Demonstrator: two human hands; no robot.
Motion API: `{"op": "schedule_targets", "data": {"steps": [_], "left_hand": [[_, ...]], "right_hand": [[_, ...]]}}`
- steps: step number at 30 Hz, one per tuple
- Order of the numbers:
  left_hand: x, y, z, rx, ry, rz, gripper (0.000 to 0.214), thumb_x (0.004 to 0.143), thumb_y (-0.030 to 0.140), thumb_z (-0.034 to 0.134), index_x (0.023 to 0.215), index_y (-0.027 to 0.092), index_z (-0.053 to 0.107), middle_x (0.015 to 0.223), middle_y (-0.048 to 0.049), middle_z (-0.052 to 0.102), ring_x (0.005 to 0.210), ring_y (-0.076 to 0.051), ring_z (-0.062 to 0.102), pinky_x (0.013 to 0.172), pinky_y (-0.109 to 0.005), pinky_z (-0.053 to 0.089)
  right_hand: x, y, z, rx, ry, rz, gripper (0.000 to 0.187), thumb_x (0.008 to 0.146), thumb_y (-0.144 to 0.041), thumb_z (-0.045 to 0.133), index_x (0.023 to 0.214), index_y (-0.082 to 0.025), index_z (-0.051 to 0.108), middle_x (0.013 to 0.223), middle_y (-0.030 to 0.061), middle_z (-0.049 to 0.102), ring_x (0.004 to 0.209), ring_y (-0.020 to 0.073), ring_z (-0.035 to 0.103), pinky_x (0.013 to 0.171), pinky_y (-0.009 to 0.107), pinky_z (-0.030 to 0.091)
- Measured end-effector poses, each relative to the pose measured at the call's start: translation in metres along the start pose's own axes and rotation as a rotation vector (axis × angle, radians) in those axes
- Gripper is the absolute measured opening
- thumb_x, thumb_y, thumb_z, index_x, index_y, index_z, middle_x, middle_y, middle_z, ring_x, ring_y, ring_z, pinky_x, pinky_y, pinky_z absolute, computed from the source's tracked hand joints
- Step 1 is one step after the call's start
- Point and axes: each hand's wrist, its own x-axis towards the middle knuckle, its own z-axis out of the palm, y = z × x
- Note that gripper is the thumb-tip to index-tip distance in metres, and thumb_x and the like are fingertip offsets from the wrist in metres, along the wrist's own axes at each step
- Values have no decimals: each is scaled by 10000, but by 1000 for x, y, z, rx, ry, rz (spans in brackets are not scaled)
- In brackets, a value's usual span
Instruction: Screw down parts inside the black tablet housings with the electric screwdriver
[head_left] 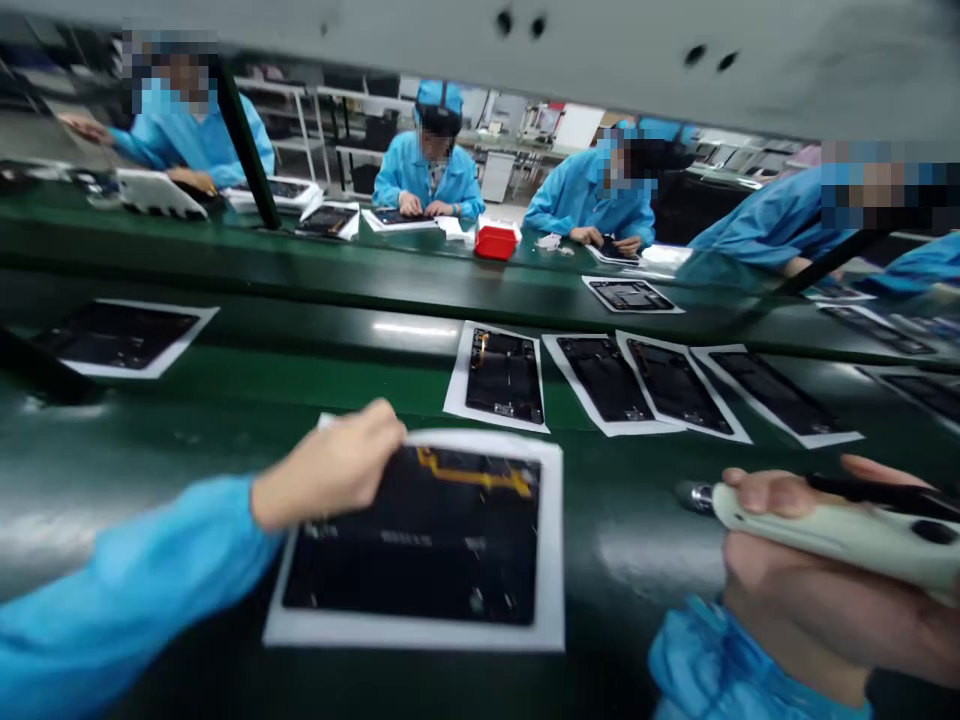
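- holding a pale green tool [832, 537] in the right hand [795, 585], with fingers wrapped around its body; the metal tip [701, 498] sticks out to the left of that grip, well apart from the dark panel [420, 580].
- the left hand [337, 465] is at the upper left corner of the dark panel, fingers curled together; the tips are hidden, so i cannot tell whether they pinch the panel, the white paper [552, 560] or both.
- the dark panel lies on the white paper, to the right and near side of the left hand's grip, and to the left of the right hand's.
- just right of the left hand, an orange ribbon [472, 477] runs along the panel's upper part.
- under both grips is a green bench [622, 625].
- beyond the grips, a row of other panels [679, 388] lies on papers, with a lone panel [124, 335] further left.
- farther off, beyond the left hand and to its right, a red box [496, 242] sits near co-workers [427, 175] in blue.
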Motion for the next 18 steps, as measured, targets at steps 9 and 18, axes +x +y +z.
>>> {"op": "schedule_targets", "data": {"steps": [9, 18], "left_hand": [[95, -167, -19, 57, -127, -352, 134, 900, 217, 555, 911, 131, 658, 1052, -134, 634, 1038, -263, 593, 977, -379, 428], [118, -79, 129, -358, -265, -359, 230, 977, 381, 642, 1008, 154, 653, 1016, -47, 657, 926, -192, 634, 886, -400, 533]], "right_hand": [[20, 38, 7, 147, -193, -163, 291, 649, -394, 709, 881, -219, 718, 477, -24, 542, 437, 189, 482, 551, 394, 423], [22, 87, 14, -427, -452, -207, 306, 727, -338, 735, 967, -155, 684, 645, -15, 611, 554, 152, 542, 560, 293, 481]]}}
